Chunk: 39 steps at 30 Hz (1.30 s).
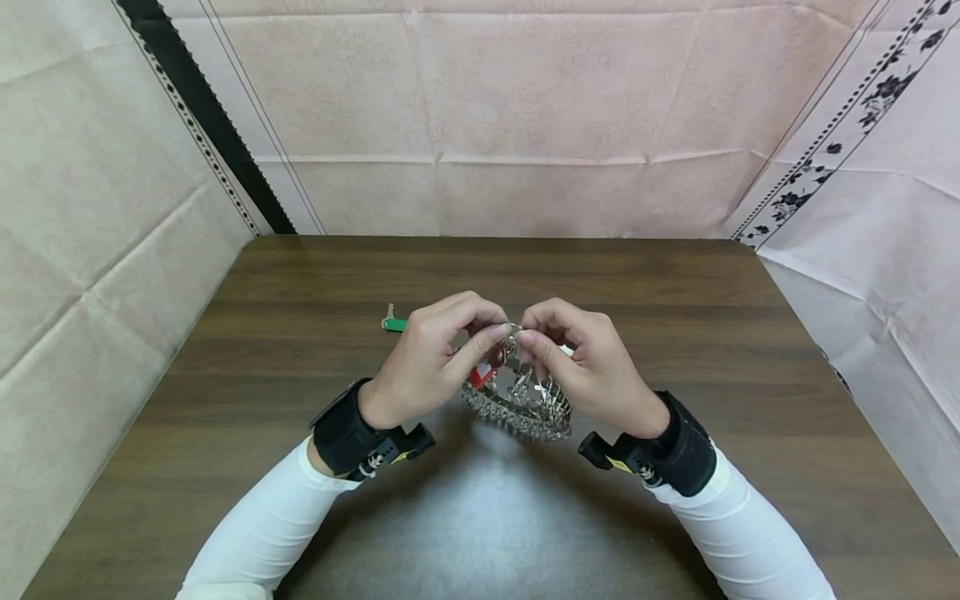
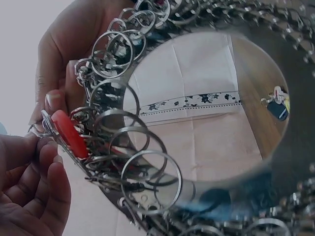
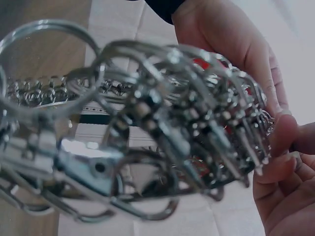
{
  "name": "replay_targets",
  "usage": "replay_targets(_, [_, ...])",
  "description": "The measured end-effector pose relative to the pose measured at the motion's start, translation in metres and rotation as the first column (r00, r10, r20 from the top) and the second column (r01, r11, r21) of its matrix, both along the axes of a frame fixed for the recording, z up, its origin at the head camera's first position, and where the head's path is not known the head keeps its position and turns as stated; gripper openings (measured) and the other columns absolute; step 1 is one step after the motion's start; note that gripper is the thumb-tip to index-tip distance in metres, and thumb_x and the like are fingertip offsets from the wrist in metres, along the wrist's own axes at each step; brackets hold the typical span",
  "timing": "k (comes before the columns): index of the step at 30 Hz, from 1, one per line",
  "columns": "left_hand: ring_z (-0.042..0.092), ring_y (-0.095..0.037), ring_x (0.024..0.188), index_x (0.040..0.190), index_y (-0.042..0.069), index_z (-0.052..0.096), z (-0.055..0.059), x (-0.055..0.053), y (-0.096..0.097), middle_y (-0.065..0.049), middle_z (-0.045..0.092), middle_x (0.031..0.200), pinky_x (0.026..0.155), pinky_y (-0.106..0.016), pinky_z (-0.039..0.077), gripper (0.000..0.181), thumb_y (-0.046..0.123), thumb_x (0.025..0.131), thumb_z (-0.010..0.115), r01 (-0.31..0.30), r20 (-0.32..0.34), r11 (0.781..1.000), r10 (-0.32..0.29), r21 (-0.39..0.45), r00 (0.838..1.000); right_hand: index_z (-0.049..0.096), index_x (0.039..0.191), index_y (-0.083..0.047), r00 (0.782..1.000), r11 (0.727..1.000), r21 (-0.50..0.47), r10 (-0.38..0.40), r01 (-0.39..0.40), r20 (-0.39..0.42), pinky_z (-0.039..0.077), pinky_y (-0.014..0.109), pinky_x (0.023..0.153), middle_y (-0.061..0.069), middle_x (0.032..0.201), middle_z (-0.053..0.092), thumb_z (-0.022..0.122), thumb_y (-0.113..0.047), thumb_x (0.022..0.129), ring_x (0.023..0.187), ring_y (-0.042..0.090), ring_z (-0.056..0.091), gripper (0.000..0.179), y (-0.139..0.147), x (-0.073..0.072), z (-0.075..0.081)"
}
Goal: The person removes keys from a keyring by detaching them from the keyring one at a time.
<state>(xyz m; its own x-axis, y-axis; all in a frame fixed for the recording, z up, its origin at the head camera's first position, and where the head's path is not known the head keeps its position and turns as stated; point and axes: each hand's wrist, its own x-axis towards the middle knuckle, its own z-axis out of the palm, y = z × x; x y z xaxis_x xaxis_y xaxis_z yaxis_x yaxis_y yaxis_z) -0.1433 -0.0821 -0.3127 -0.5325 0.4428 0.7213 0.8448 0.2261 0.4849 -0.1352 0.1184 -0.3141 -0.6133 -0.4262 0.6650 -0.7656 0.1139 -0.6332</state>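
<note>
My left hand (image 1: 427, 358) and right hand (image 1: 588, 367) meet over the middle of the table. Between their fingertips they pinch a small metal key ring (image 2: 40, 132). A red key tag (image 1: 482, 376) is right beside the pinching fingers. Below both hands is a round metal key holder (image 1: 551, 417), its rim crowded with split rings (image 2: 151, 167) and chain links. In the left wrist view the rings overlap one another in front of its round middle. Fingers hide part of the small ring, and in the right wrist view the crowded metal rings (image 3: 216, 123) cover much of the scene.
A key with a green head (image 1: 394, 323) lies on the brown wooden table (image 1: 300, 275), just beyond my left hand. A white piece (image 1: 567, 350) shows partly behind the right hand. Pale cloth (image 1: 525, 100) hangs behind the table and along both sides.
</note>
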Motion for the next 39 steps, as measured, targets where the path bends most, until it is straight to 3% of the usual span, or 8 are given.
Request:
replay_targets(9, [0.051,-0.004,0.076,0.094,0.008,0.064,-0.0004,-0.0008,0.0005,0.003,0.057,0.083,0.064,-0.019,0.045,0.009,0.016,0.094,0.060,-0.003,-0.053,1.000,0.002,-0.008,0.999,0.053,0.092,-0.004,0.997,0.998,0.053,0.023,-0.026,0.068,0.039,0.024,0.043,-0.002,0.068,0.048,0.054,-0.003,0.095,0.053,0.008,0.045,0.003,0.0034,0.0014,0.0049])
replay_targets(14, [0.049,-0.004,0.076,0.093,0.007,0.063,-0.0011,-0.0018,0.0010,0.002,0.056,0.082,0.063,-0.019,0.044,0.007,0.014,0.093,0.062,-0.028,-0.116,0.999,0.023,-0.046,0.993,0.053,0.091,-0.004,0.993,0.997,0.064,0.039,-0.046,0.112,0.039,0.025,0.045,-0.001,0.066,0.048,0.054,-0.007,0.096,0.053,0.009,0.046,0.005,0.0049,0.0012,0.0069])
replay_targets(20, [0.047,-0.003,0.068,0.085,0.009,0.063,-0.0018,-0.0010,0.0010,0.005,0.057,0.073,0.058,-0.018,0.041,0.006,0.012,0.090,0.062,-0.142,-0.242,0.983,0.110,-0.117,0.964,0.053,0.092,-0.005,0.988,0.993,0.095,0.058,-0.072,0.142,0.039,0.025,0.047,-0.001,0.065,0.047,0.054,-0.008,0.096,0.054,0.010,0.046,0.005,0.0063,-0.0002,0.0071])
replay_targets(26, [0.043,-0.004,0.061,0.078,0.010,0.060,-0.0033,-0.0007,0.0033,0.005,0.054,0.067,0.052,-0.017,0.037,0.009,0.009,0.086,0.063,-0.201,-0.298,0.973,0.161,-0.111,0.941,0.053,0.092,-0.007,0.975,0.990,0.112,0.063,-0.088,0.212,0.038,0.027,0.046,0.001,0.065,0.047,0.052,-0.012,0.097,0.054,0.012,0.046,0.007,0.0072,-0.0002,0.0056])
replay_targets(31, [0.042,-0.005,0.059,0.076,0.009,0.060,-0.0058,-0.0013,0.0044,0.003,0.052,0.065,0.051,-0.019,0.036,0.010,0.008,0.085,0.064,-0.221,-0.301,0.972,0.187,-0.080,0.935,0.054,0.095,-0.008,0.961,0.988,0.114,0.074,-0.108,0.265,0.043,0.029,0.048,0.003,0.068,0.048,0.048,-0.012,0.100,0.054,0.014,0.047,0.008,0.0090,-0.0003,0.0067])
replay_targets(39, [0.042,-0.005,0.058,0.075,0.010,0.062,-0.0074,-0.0005,0.0043,0.004,0.051,0.063,0.051,-0.019,0.037,0.012,0.008,0.086,0.060,-0.238,-0.257,0.970,0.220,-0.039,0.941,0.055,0.098,-0.002,0.927,0.977,0.080,0.157,-0.195,0.341,0.046,0.033,0.048,0.008,0.073,0.054,0.045,-0.011,0.101,0.054,0.017,0.050,0.014,0.0083,-0.0020,0.0069])
